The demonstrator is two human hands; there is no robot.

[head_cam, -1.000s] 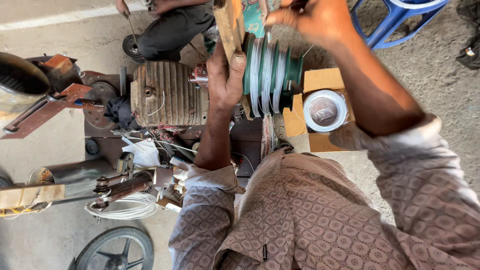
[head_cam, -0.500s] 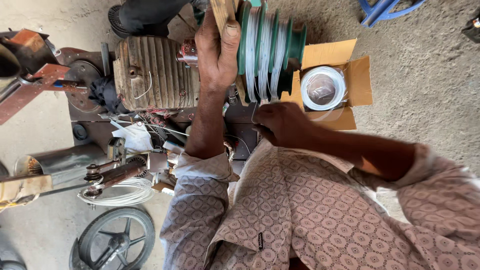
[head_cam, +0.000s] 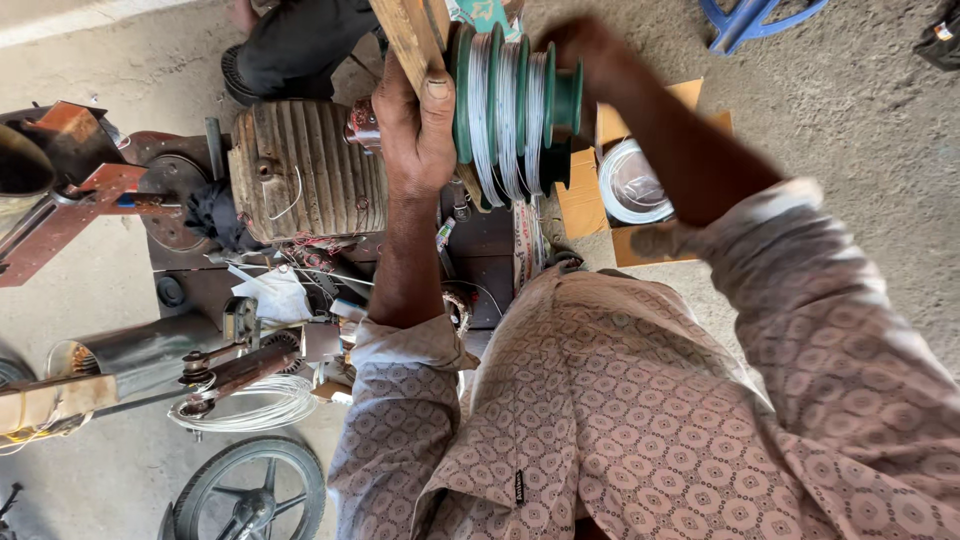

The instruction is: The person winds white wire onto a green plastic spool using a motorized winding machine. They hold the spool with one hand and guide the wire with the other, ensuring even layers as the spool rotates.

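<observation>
- The left hand (head_cam: 415, 125) is wrapping tight around a wooden board (head_cam: 408, 35), thumb pressed on its face, fingers curled behind it.
- That board is standing right against a green stepped spool (head_cam: 510, 105), whose grooves are carrying turns of pale wire.
- The right hand (head_cam: 580, 45) is reaching in at the far, narrow end of the spool; it is blurring, so I cannot tell whether it is gripping or just resting there.
- The spool is sitting up at the top middle of the view, just beside a ribbed motor (head_cam: 305, 170) on its left.
- Behind the right forearm, an open cardboard box (head_cam: 590, 195) is lying on the floor with a roll of wire (head_cam: 630, 185) inside.
- Down at the lower left, a loose coil of white wire (head_cam: 245, 410) is hanging near a metal lever (head_cam: 230, 375), and a small black wheel (head_cam: 255, 490) is lying on the concrete below it.
- Another person's dark-trousered leg (head_cam: 300, 45) is showing beyond the motor.
</observation>
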